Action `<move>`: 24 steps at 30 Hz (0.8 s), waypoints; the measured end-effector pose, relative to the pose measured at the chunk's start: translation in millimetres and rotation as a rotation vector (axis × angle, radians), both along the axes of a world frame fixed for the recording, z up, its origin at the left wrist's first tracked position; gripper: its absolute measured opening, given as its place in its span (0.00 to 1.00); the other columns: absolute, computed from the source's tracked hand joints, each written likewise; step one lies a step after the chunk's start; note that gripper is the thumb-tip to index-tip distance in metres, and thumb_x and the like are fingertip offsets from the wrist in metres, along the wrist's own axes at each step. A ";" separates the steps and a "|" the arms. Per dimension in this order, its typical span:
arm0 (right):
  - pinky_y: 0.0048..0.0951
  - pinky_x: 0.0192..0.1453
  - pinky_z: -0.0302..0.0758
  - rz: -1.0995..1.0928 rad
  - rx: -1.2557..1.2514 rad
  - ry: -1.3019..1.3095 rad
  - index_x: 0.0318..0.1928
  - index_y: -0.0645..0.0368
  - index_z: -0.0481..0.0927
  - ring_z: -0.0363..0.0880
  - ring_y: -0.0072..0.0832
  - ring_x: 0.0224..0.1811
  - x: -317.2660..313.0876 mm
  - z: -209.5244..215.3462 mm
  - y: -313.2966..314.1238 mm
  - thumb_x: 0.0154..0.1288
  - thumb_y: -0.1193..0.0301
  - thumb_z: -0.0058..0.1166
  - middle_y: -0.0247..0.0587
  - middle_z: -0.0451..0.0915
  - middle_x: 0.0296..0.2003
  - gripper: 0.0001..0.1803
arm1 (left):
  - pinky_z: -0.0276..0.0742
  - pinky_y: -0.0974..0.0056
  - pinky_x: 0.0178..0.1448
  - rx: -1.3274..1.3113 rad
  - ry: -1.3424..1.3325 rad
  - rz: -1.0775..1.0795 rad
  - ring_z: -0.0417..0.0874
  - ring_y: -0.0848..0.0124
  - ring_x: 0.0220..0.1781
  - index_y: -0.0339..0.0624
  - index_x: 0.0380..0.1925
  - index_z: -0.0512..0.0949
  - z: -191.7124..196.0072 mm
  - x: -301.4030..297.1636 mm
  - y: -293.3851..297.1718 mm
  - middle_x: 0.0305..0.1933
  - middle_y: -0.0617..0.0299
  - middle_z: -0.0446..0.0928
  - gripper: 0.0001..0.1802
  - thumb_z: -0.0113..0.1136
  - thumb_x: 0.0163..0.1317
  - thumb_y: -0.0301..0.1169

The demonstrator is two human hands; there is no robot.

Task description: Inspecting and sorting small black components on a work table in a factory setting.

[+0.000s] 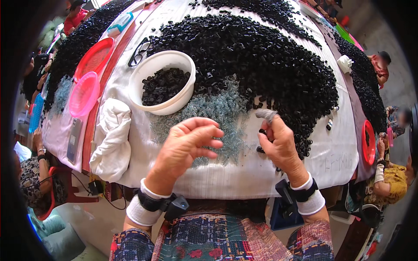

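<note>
Black piece (pixel 262 131) seems caught at the fingertips of our right hand (pixel 281 143), with our left hand (pixel 185 143) well apart to its left.
Our right thumb and fingers look closed on the piece, one finger wearing a grey cover (pixel 266 114); its long axis is too small to read, but the right hand is plainly nearer. Our left thumb and forefinger are close together, the others spread, and we cannot tell whether they pinch anything. Between and beyond both sets of fingers lies a pile of fine blue-grey springs (pixel 217 104), and beyond the right fingers spreads a heap of similar black pieces (pixel 244 48). Beyond the left fingers, a white tub (pixel 183 98) holds more black pieces on our white-covered counter (pixel 217 182).
</note>
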State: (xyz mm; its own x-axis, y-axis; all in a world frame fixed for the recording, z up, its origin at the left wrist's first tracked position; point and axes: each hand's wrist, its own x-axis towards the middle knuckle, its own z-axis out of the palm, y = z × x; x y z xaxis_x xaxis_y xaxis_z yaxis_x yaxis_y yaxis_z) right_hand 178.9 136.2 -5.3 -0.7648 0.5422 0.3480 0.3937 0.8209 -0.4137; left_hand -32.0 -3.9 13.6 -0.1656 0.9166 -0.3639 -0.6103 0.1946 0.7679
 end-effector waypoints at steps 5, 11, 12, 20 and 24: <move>0.16 0.37 0.74 0.005 -0.954 0.462 0.51 0.62 0.72 0.73 0.12 0.33 -19.9 42.7 -28.6 0.58 0.82 0.58 0.28 0.73 0.33 0.19 | 0.83 0.67 0.41 0.118 0.066 -0.113 0.84 0.66 0.44 0.35 0.46 0.75 1.1 32.0 7.5 0.47 0.53 0.79 0.15 0.63 0.59 0.23; 0.19 0.40 0.77 0.176 -1.209 0.510 0.51 0.62 0.73 0.76 0.16 0.36 -17.9 48.4 -31.9 0.61 0.83 0.53 0.31 0.76 0.34 0.17 | 0.81 0.70 0.39 0.177 0.104 -0.124 0.84 0.72 0.39 0.35 0.43 0.76 0.6 38.4 9.1 0.38 0.58 0.82 0.14 0.66 0.58 0.25; 0.20 0.40 0.76 0.141 -1.130 0.493 0.50 0.62 0.74 0.77 0.16 0.36 -16.6 48.4 -32.1 0.61 0.82 0.54 0.32 0.77 0.34 0.16 | 0.81 0.70 0.39 0.163 0.100 -0.115 0.84 0.72 0.38 0.35 0.42 0.77 0.7 38.0 9.0 0.37 0.58 0.82 0.13 0.66 0.58 0.25; 0.37 0.37 0.73 0.180 0.174 -0.049 0.30 0.59 0.70 0.72 0.41 0.34 -4.0 -1.3 -18.2 0.48 0.82 0.52 0.42 0.72 0.27 0.08 | 0.81 0.70 0.35 0.143 0.065 -0.037 0.84 0.72 0.35 0.37 0.36 0.76 -10.6 31.3 -6.2 0.32 0.59 0.81 0.08 0.65 0.58 0.24; 0.37 0.37 0.71 0.151 0.253 -0.157 0.31 0.59 0.72 0.73 0.41 0.34 1.6 -7.0 -22.4 0.48 0.79 0.51 0.42 0.72 0.28 0.07 | 0.81 0.71 0.34 0.141 0.054 -0.067 0.84 0.73 0.34 0.38 0.35 0.76 -12.7 34.5 -4.5 0.31 0.60 0.81 0.08 0.65 0.58 0.26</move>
